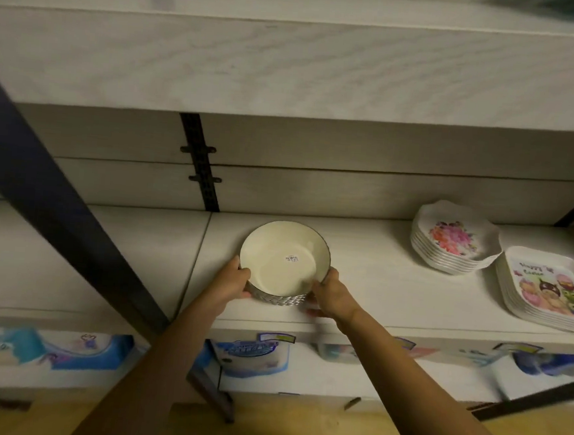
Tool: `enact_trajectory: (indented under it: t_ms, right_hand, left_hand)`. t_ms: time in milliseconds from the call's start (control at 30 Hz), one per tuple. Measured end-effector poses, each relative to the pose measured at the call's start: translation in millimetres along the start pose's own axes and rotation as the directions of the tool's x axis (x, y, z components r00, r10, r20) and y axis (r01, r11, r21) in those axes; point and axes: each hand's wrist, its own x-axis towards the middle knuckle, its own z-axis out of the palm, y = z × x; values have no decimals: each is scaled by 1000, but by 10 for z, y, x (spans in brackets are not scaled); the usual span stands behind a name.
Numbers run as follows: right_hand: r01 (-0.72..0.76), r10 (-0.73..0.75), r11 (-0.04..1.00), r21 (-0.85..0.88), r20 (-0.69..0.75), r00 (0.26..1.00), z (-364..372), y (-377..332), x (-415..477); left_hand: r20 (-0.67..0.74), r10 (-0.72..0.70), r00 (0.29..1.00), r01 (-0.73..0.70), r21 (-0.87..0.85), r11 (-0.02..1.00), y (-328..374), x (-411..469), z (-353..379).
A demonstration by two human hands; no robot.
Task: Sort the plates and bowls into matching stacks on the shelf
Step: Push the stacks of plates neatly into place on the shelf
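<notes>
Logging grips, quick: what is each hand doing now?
Left hand: grips the cream bowl stack's left side.
Right hand: grips the same stack's right side.

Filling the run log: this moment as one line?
left hand: grips bowl stack | right hand: grips same stack | stack: on shelf | to right: floral plates, Easter plates

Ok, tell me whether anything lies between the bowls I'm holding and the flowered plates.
Nothing visible does. The left hand and right hand grip the bowl stack, and only bare shelf separates it from the flowered plates. The Easter plates sit farther right.
</notes>
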Motion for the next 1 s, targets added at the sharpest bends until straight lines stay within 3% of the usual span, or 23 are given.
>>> enact_trajectory:
  t_ms: [267,367,500,567,667,767,1000]
  right_hand:
    - [22,-23,999,-30,-42,999,317,-4,-176]
    - [43,-46,997,-60,-52,998,366,-9,-259]
    - [81,-91,989,-120,-77,993,320,-26,-377]
    - [105,-120,986,-133,-109,987,233,-15,-458]
    - [164,-174,984,-66,-210,962,-38,33,-553]
    - [210,-189,977,34,-311,931,-469,123,-600]
    - [211,-121,968,138,-479,870,-1754,455,-643]
  left_hand:
    - [-31,0,1000,1,47,999,-177,-114,-253]
    - [-61,39,997,-27,188,982,-178,-165,-269]
    - [-137,178,975,-93,475,875,-117,-266,-228]
    - [-184,367,912,-220,536,815,-45,-366,-159]
    - [-155,590,792,-450,505,737,117,-492,19]
    - [-67,665,744,-573,449,686,299,-586,306]
    - [166,600,782,-620,300,725,559,-617,1372]
